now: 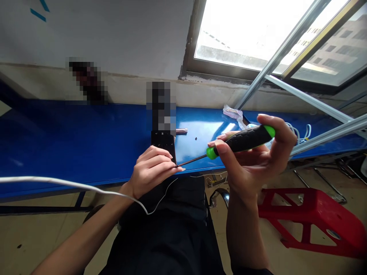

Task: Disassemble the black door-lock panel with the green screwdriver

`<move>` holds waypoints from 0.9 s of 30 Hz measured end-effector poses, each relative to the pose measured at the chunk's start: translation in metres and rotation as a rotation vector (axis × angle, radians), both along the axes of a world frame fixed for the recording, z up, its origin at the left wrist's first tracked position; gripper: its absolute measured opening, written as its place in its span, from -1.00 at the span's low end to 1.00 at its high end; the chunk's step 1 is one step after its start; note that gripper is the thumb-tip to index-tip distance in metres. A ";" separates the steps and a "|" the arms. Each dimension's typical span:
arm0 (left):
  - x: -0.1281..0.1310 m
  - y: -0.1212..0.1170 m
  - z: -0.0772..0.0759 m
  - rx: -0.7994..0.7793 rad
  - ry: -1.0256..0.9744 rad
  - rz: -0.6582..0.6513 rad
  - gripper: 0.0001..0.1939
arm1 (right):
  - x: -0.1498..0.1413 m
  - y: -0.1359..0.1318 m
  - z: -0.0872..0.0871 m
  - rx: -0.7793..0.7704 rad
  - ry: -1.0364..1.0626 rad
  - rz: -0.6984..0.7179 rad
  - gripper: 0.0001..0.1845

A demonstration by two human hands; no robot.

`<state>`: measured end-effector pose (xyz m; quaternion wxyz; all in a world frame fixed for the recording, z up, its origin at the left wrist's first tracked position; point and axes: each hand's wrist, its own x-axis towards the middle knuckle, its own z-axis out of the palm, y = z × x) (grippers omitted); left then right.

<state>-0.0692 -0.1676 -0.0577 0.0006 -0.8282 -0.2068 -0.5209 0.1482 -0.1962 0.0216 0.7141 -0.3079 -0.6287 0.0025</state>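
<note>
My right hand is closed round a screwdriver with a black and green handle. Its thin shaft points left and slightly down, and the tip meets the fingertips of my left hand. Those fingers lie across the lower end of a flat black part with small holes, gripping it at the table's front edge. What sits right at the screwdriver tip is too small to make out. The upper stretch of the black part runs into a blurred patch.
The blue table bears a short metal rod, a tiny dark piece and a plastic bag. Metal bars slant across the right side. A white cable crosses my left forearm; a red stool lies on its side.
</note>
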 end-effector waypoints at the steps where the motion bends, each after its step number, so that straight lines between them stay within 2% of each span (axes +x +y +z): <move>1: 0.001 -0.001 0.000 0.002 -0.008 0.005 -0.86 | 0.000 0.000 -0.001 -0.028 0.018 0.000 -0.37; 8: 0.007 -0.003 -0.006 -0.033 -0.037 0.031 -0.88 | -0.002 0.003 -0.010 -0.164 0.183 -0.055 -0.42; 12: 0.008 -0.003 -0.009 0.001 -0.034 0.052 -0.86 | -0.003 0.005 -0.020 -0.264 0.246 -0.088 -0.36; 18: 0.011 -0.003 -0.016 0.000 -0.053 0.091 -0.84 | -0.009 0.000 -0.034 -0.329 0.371 -0.171 -0.25; 23: 0.011 -0.004 -0.029 -0.015 -0.061 0.204 -0.76 | -0.015 -0.006 -0.044 -0.419 0.311 -0.009 -0.10; 25: 0.010 -0.006 -0.033 -0.030 -0.061 0.276 -0.68 | -0.019 -0.008 -0.046 -0.397 0.316 -0.037 -0.13; 27: 0.007 -0.008 -0.035 -0.042 -0.047 0.322 -0.51 | -0.021 -0.010 -0.046 -0.373 0.332 -0.073 -0.14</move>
